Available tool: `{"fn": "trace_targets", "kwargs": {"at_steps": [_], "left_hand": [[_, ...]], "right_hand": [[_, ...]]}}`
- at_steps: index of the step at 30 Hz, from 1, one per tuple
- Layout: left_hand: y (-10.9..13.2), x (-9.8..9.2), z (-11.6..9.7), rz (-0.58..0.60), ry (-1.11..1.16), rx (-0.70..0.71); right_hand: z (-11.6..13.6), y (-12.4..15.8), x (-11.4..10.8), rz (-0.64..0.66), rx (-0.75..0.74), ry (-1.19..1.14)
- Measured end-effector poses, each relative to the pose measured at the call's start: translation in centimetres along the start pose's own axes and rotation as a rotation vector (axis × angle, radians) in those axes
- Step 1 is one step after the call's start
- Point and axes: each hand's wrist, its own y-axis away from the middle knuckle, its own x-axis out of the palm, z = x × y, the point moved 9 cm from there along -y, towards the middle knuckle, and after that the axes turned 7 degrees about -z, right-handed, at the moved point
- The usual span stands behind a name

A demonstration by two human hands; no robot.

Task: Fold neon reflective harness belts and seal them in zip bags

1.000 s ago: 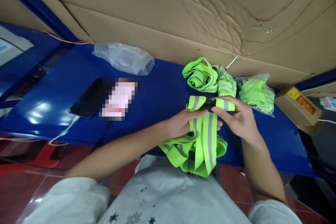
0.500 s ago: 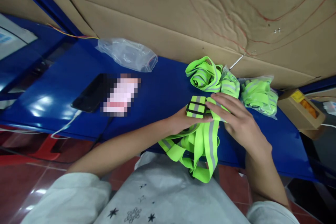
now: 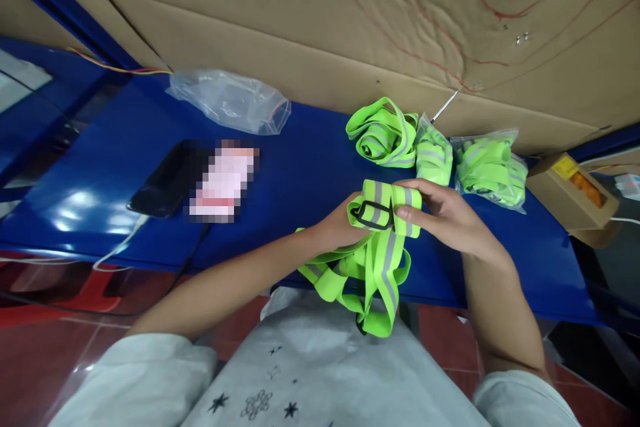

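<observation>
A neon-yellow reflective strap (image 3: 387, 267) with a grey stripe hangs in loose loops from both my hands, over the table's front edge. Its upper part is folded flat, with a black slide buckle (image 3: 375, 215) facing me. My left hand (image 3: 343, 223) is closed on the folded part from the left, its fingertips mostly hidden behind the strap. From the right, my right hand (image 3: 445, 213) pinches the folded strap, thumb in front and fingers behind.
On the blue table (image 3: 300, 160), beyond my hands, lie a rolled strap (image 3: 383, 137) and bagged straps (image 3: 434, 155), (image 3: 493, 170). A clear plastic bag (image 3: 233, 100), a black phone (image 3: 163, 183) and a cardboard box (image 3: 570, 197) lie around. Behind stands a cardboard wall (image 3: 250, 20).
My right hand has turned from lying over the strap to pinching it with the thumb in front. More of the folded strap shows beside the buckle. The hanging loops have risen slightly.
</observation>
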Motion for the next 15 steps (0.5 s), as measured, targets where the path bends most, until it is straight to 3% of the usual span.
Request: {"fn": "trace_targets", "kwargs": {"at_steps": [4, 9, 13, 15], "left_hand": [[0.1, 1.3, -1.0, 0.135, 0.081, 0.021], [0.7, 2.0, -1.6, 0.243, -0.016, -0.009], [1.5, 2.0, -4.6, 0.212, -0.077, 0.128], [2.1, 3.1, -6.1, 0.304, -0.197, 0.161]], "right_hand": [[0.8, 0.1, -0.8, -0.055, -0.014, -0.133], [2.4, 0.8, -2.0, -0.085, -0.035, -0.094], [4.7, 1.7, -3.8, -0.151, -0.104, -0.015], [6.0, 2.1, -4.9, -0.216, -0.13, -0.059]]}}
